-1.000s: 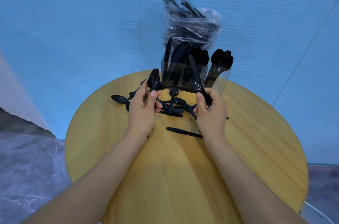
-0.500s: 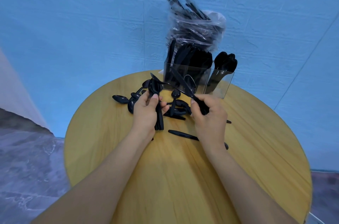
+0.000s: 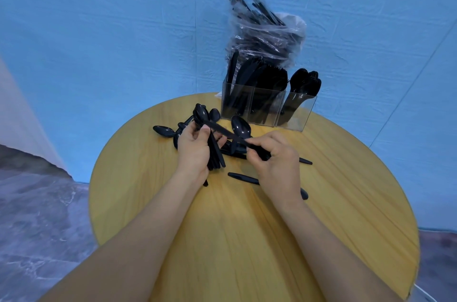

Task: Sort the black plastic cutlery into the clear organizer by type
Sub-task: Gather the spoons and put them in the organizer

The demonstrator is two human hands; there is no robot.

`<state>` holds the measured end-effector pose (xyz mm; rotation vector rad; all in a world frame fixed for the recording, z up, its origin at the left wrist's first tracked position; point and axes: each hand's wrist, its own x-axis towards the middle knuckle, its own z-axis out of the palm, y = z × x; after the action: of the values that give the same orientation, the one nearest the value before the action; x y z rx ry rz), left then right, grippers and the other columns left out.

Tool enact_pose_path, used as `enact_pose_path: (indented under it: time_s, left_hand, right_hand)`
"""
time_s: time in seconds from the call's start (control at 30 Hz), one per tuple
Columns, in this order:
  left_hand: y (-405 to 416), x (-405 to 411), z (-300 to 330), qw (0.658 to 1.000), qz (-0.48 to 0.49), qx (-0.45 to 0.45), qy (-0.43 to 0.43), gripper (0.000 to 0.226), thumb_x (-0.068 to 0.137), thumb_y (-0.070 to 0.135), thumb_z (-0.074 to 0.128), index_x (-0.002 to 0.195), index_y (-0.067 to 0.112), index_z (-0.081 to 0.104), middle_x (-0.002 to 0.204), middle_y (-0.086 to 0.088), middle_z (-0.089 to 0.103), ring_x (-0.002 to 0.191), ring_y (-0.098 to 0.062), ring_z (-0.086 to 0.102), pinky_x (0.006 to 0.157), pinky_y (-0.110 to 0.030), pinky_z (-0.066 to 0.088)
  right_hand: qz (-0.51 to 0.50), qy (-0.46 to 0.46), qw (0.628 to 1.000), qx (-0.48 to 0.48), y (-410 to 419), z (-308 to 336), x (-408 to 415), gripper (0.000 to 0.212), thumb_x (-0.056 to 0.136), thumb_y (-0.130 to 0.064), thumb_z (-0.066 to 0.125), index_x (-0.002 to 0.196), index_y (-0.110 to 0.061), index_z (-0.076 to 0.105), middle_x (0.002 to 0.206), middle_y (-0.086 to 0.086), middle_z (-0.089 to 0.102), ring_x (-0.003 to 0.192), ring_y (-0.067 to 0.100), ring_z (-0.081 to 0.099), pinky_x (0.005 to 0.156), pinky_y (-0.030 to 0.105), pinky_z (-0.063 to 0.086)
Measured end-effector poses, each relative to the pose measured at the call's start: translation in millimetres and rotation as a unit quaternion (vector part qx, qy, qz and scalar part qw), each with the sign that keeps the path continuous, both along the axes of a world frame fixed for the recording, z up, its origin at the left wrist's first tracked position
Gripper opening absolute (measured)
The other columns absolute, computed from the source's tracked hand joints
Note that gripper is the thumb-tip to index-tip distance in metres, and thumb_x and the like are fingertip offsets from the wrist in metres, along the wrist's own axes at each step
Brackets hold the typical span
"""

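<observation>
My left hand (image 3: 194, 151) grips a bundle of black plastic spoons (image 3: 202, 114), bowls up, handles sticking out below the palm. My right hand (image 3: 274, 158) pinches the handle of a black knife (image 3: 222, 130) that lies slanted across to the left thumb. Loose black cutlery (image 3: 163, 130) lies on the round wooden table (image 3: 222, 240) behind and between the hands. The clear three-compartment organizer (image 3: 267, 114) stands at the table's far edge, holding knives, forks and, on the right, spoons (image 3: 305, 83).
A clear plastic bag of black cutlery (image 3: 265, 34) stands behind the organizer against the blue wall. A knife (image 3: 243, 178) lies on the table under my right wrist, and two more handle ends show at its right. Grey floor lies to the left.
My right hand has lowered the knife from upright near the organizer and swung its blade leftward to my left thumb. My left hand has kept the spoon bundle.
</observation>
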<state>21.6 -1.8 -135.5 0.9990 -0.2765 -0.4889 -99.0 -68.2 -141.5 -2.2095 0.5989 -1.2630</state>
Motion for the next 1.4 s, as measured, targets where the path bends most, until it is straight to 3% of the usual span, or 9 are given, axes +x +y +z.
enact_pose_path:
  time_s: [0.13, 0.23, 0.43, 0.6, 0.77, 0.97, 1.1, 1.27, 1.4]
  left_hand:
    - [-0.6, 0.2, 0.8, 1.0, 0.007, 0.0, -0.004, 0.017, 0.1, 0.009, 0.04, 0.092, 0.008, 0.056, 0.081, -0.008, 0.066, 0.081, -0.017, 0.069, 0.067, -0.027, 0.058]
    - [-0.5, -0.1, 1.8, 1.0, -0.006, -0.014, 0.004, 0.016, 0.1, 0.011, 0.041, 0.092, 0.01, 0.055, 0.072, -0.003, 0.065, 0.081, -0.017, 0.067, 0.073, -0.032, 0.059]
    - [1.1, -0.3, 1.5, 1.0, 0.001, 0.007, -0.006, 0.011, 0.098, 0.012, 0.048, 0.096, 0.008, 0.058, 0.083, -0.007, 0.062, 0.076, -0.016, 0.062, 0.064, -0.023, 0.057]
    - [3.3, 3.9, 2.5, 0.999, -0.004, -0.019, 0.033, 0.013, 0.097, 0.012, 0.049, 0.097, 0.012, 0.062, 0.091, -0.01, 0.065, 0.085, -0.021, 0.065, 0.074, -0.031, 0.058]
    - [3.3, 3.7, 3.9, 0.997, -0.022, -0.056, 0.047, 0.012, 0.096, 0.007, 0.049, 0.099, 0.006, 0.061, 0.084, -0.007, 0.056, 0.074, -0.012, 0.057, 0.065, -0.022, 0.055]
    - [0.6, -11.3, 5.9, 0.993, -0.097, -0.051, -0.034, 0.013, 0.096, 0.005, 0.047, 0.102, 0.006, 0.058, 0.073, -0.001, 0.056, 0.066, -0.008, 0.057, 0.067, -0.022, 0.055]
    - [0.0, -15.7, 6.0, 0.991, -0.117, -0.039, -0.046, 0.014, 0.095, 0.006, 0.049, 0.105, 0.007, 0.06, 0.082, -0.003, 0.057, 0.071, -0.008, 0.059, 0.069, -0.023, 0.056]
    - [0.8, -13.3, 7.3, 0.991, -0.123, -0.045, -0.019, 0.014, 0.095, 0.005, 0.048, 0.098, 0.008, 0.062, 0.078, -0.002, 0.062, 0.067, -0.007, 0.059, 0.065, -0.023, 0.056]
    - [2.3, -14.1, 7.6, 0.989, -0.144, -0.042, -0.014, 0.015, 0.096, 0.004, 0.047, 0.1, 0.008, 0.062, 0.082, -0.004, 0.062, 0.068, -0.007, 0.059, 0.063, -0.022, 0.055]
  right_hand:
    - [-0.003, 0.031, 0.999, -0.039, 2.1, 0.0, -0.3, 0.019, 0.08, -0.004, 0.07, 0.097, -0.013, 0.074, 0.083, -0.007, 0.057, 0.072, 0.009, 0.055, 0.062, 0.022, 0.049]
    - [-0.007, 0.037, 0.998, -0.054, 2.4, -0.2, 0.0, 0.019, 0.08, -0.004, 0.07, 0.097, -0.012, 0.074, 0.083, -0.007, 0.056, 0.069, 0.009, 0.054, 0.059, 0.02, 0.048]
    - [0.028, 0.055, 0.998, -0.021, 4.7, -0.3, 1.9, 0.021, 0.082, -0.006, 0.07, 0.101, -0.014, 0.074, 0.084, -0.005, 0.056, 0.073, 0.007, 0.053, 0.064, 0.016, 0.045]
    - [0.106, 0.083, 0.985, 0.11, 3.9, 7.4, -2.9, 0.028, 0.087, -0.019, 0.066, 0.115, -0.021, 0.067, 0.092, -0.004, 0.054, 0.083, 0.0, 0.051, 0.075, 0.005, 0.038]
    - [0.113, 0.011, 0.958, 0.265, -6.5, 11.6, -7.7, 0.032, 0.098, -0.006, 0.044, 0.124, -0.019, 0.059, 0.099, 0.009, 0.052, 0.06, -0.005, 0.053, 0.06, 0.013, 0.044]
    - [0.077, -0.083, 0.926, 0.359, -9.6, 12.9, -6.0, 0.014, 0.094, -0.006, 0.054, 0.092, -0.019, 0.061, 0.081, -0.003, 0.06, 0.056, -0.001, 0.058, 0.052, 0.017, 0.047]
    - [0.06, -0.109, 0.918, 0.375, -11.7, 15.3, -7.9, 0.01, 0.093, -0.015, 0.059, 0.084, -0.013, 0.053, 0.066, -0.001, 0.061, 0.05, 0.009, 0.051, 0.043, 0.019, 0.039]
    - [0.086, -0.096, 0.93, 0.344, -10.8, 27.3, -16.8, 0.01, 0.093, -0.015, 0.058, 0.084, -0.009, 0.058, 0.065, 0.01, 0.061, 0.039, 0.0, 0.048, 0.038, 0.013, 0.032]
    - [0.087, -0.044, 0.95, 0.297, -17.0, 26.5, -18.7, 0.022, 0.095, -0.008, 0.052, 0.101, -0.018, 0.07, 0.072, -0.007, 0.064, 0.049, -0.002, 0.05, 0.046, 0.011, 0.037]
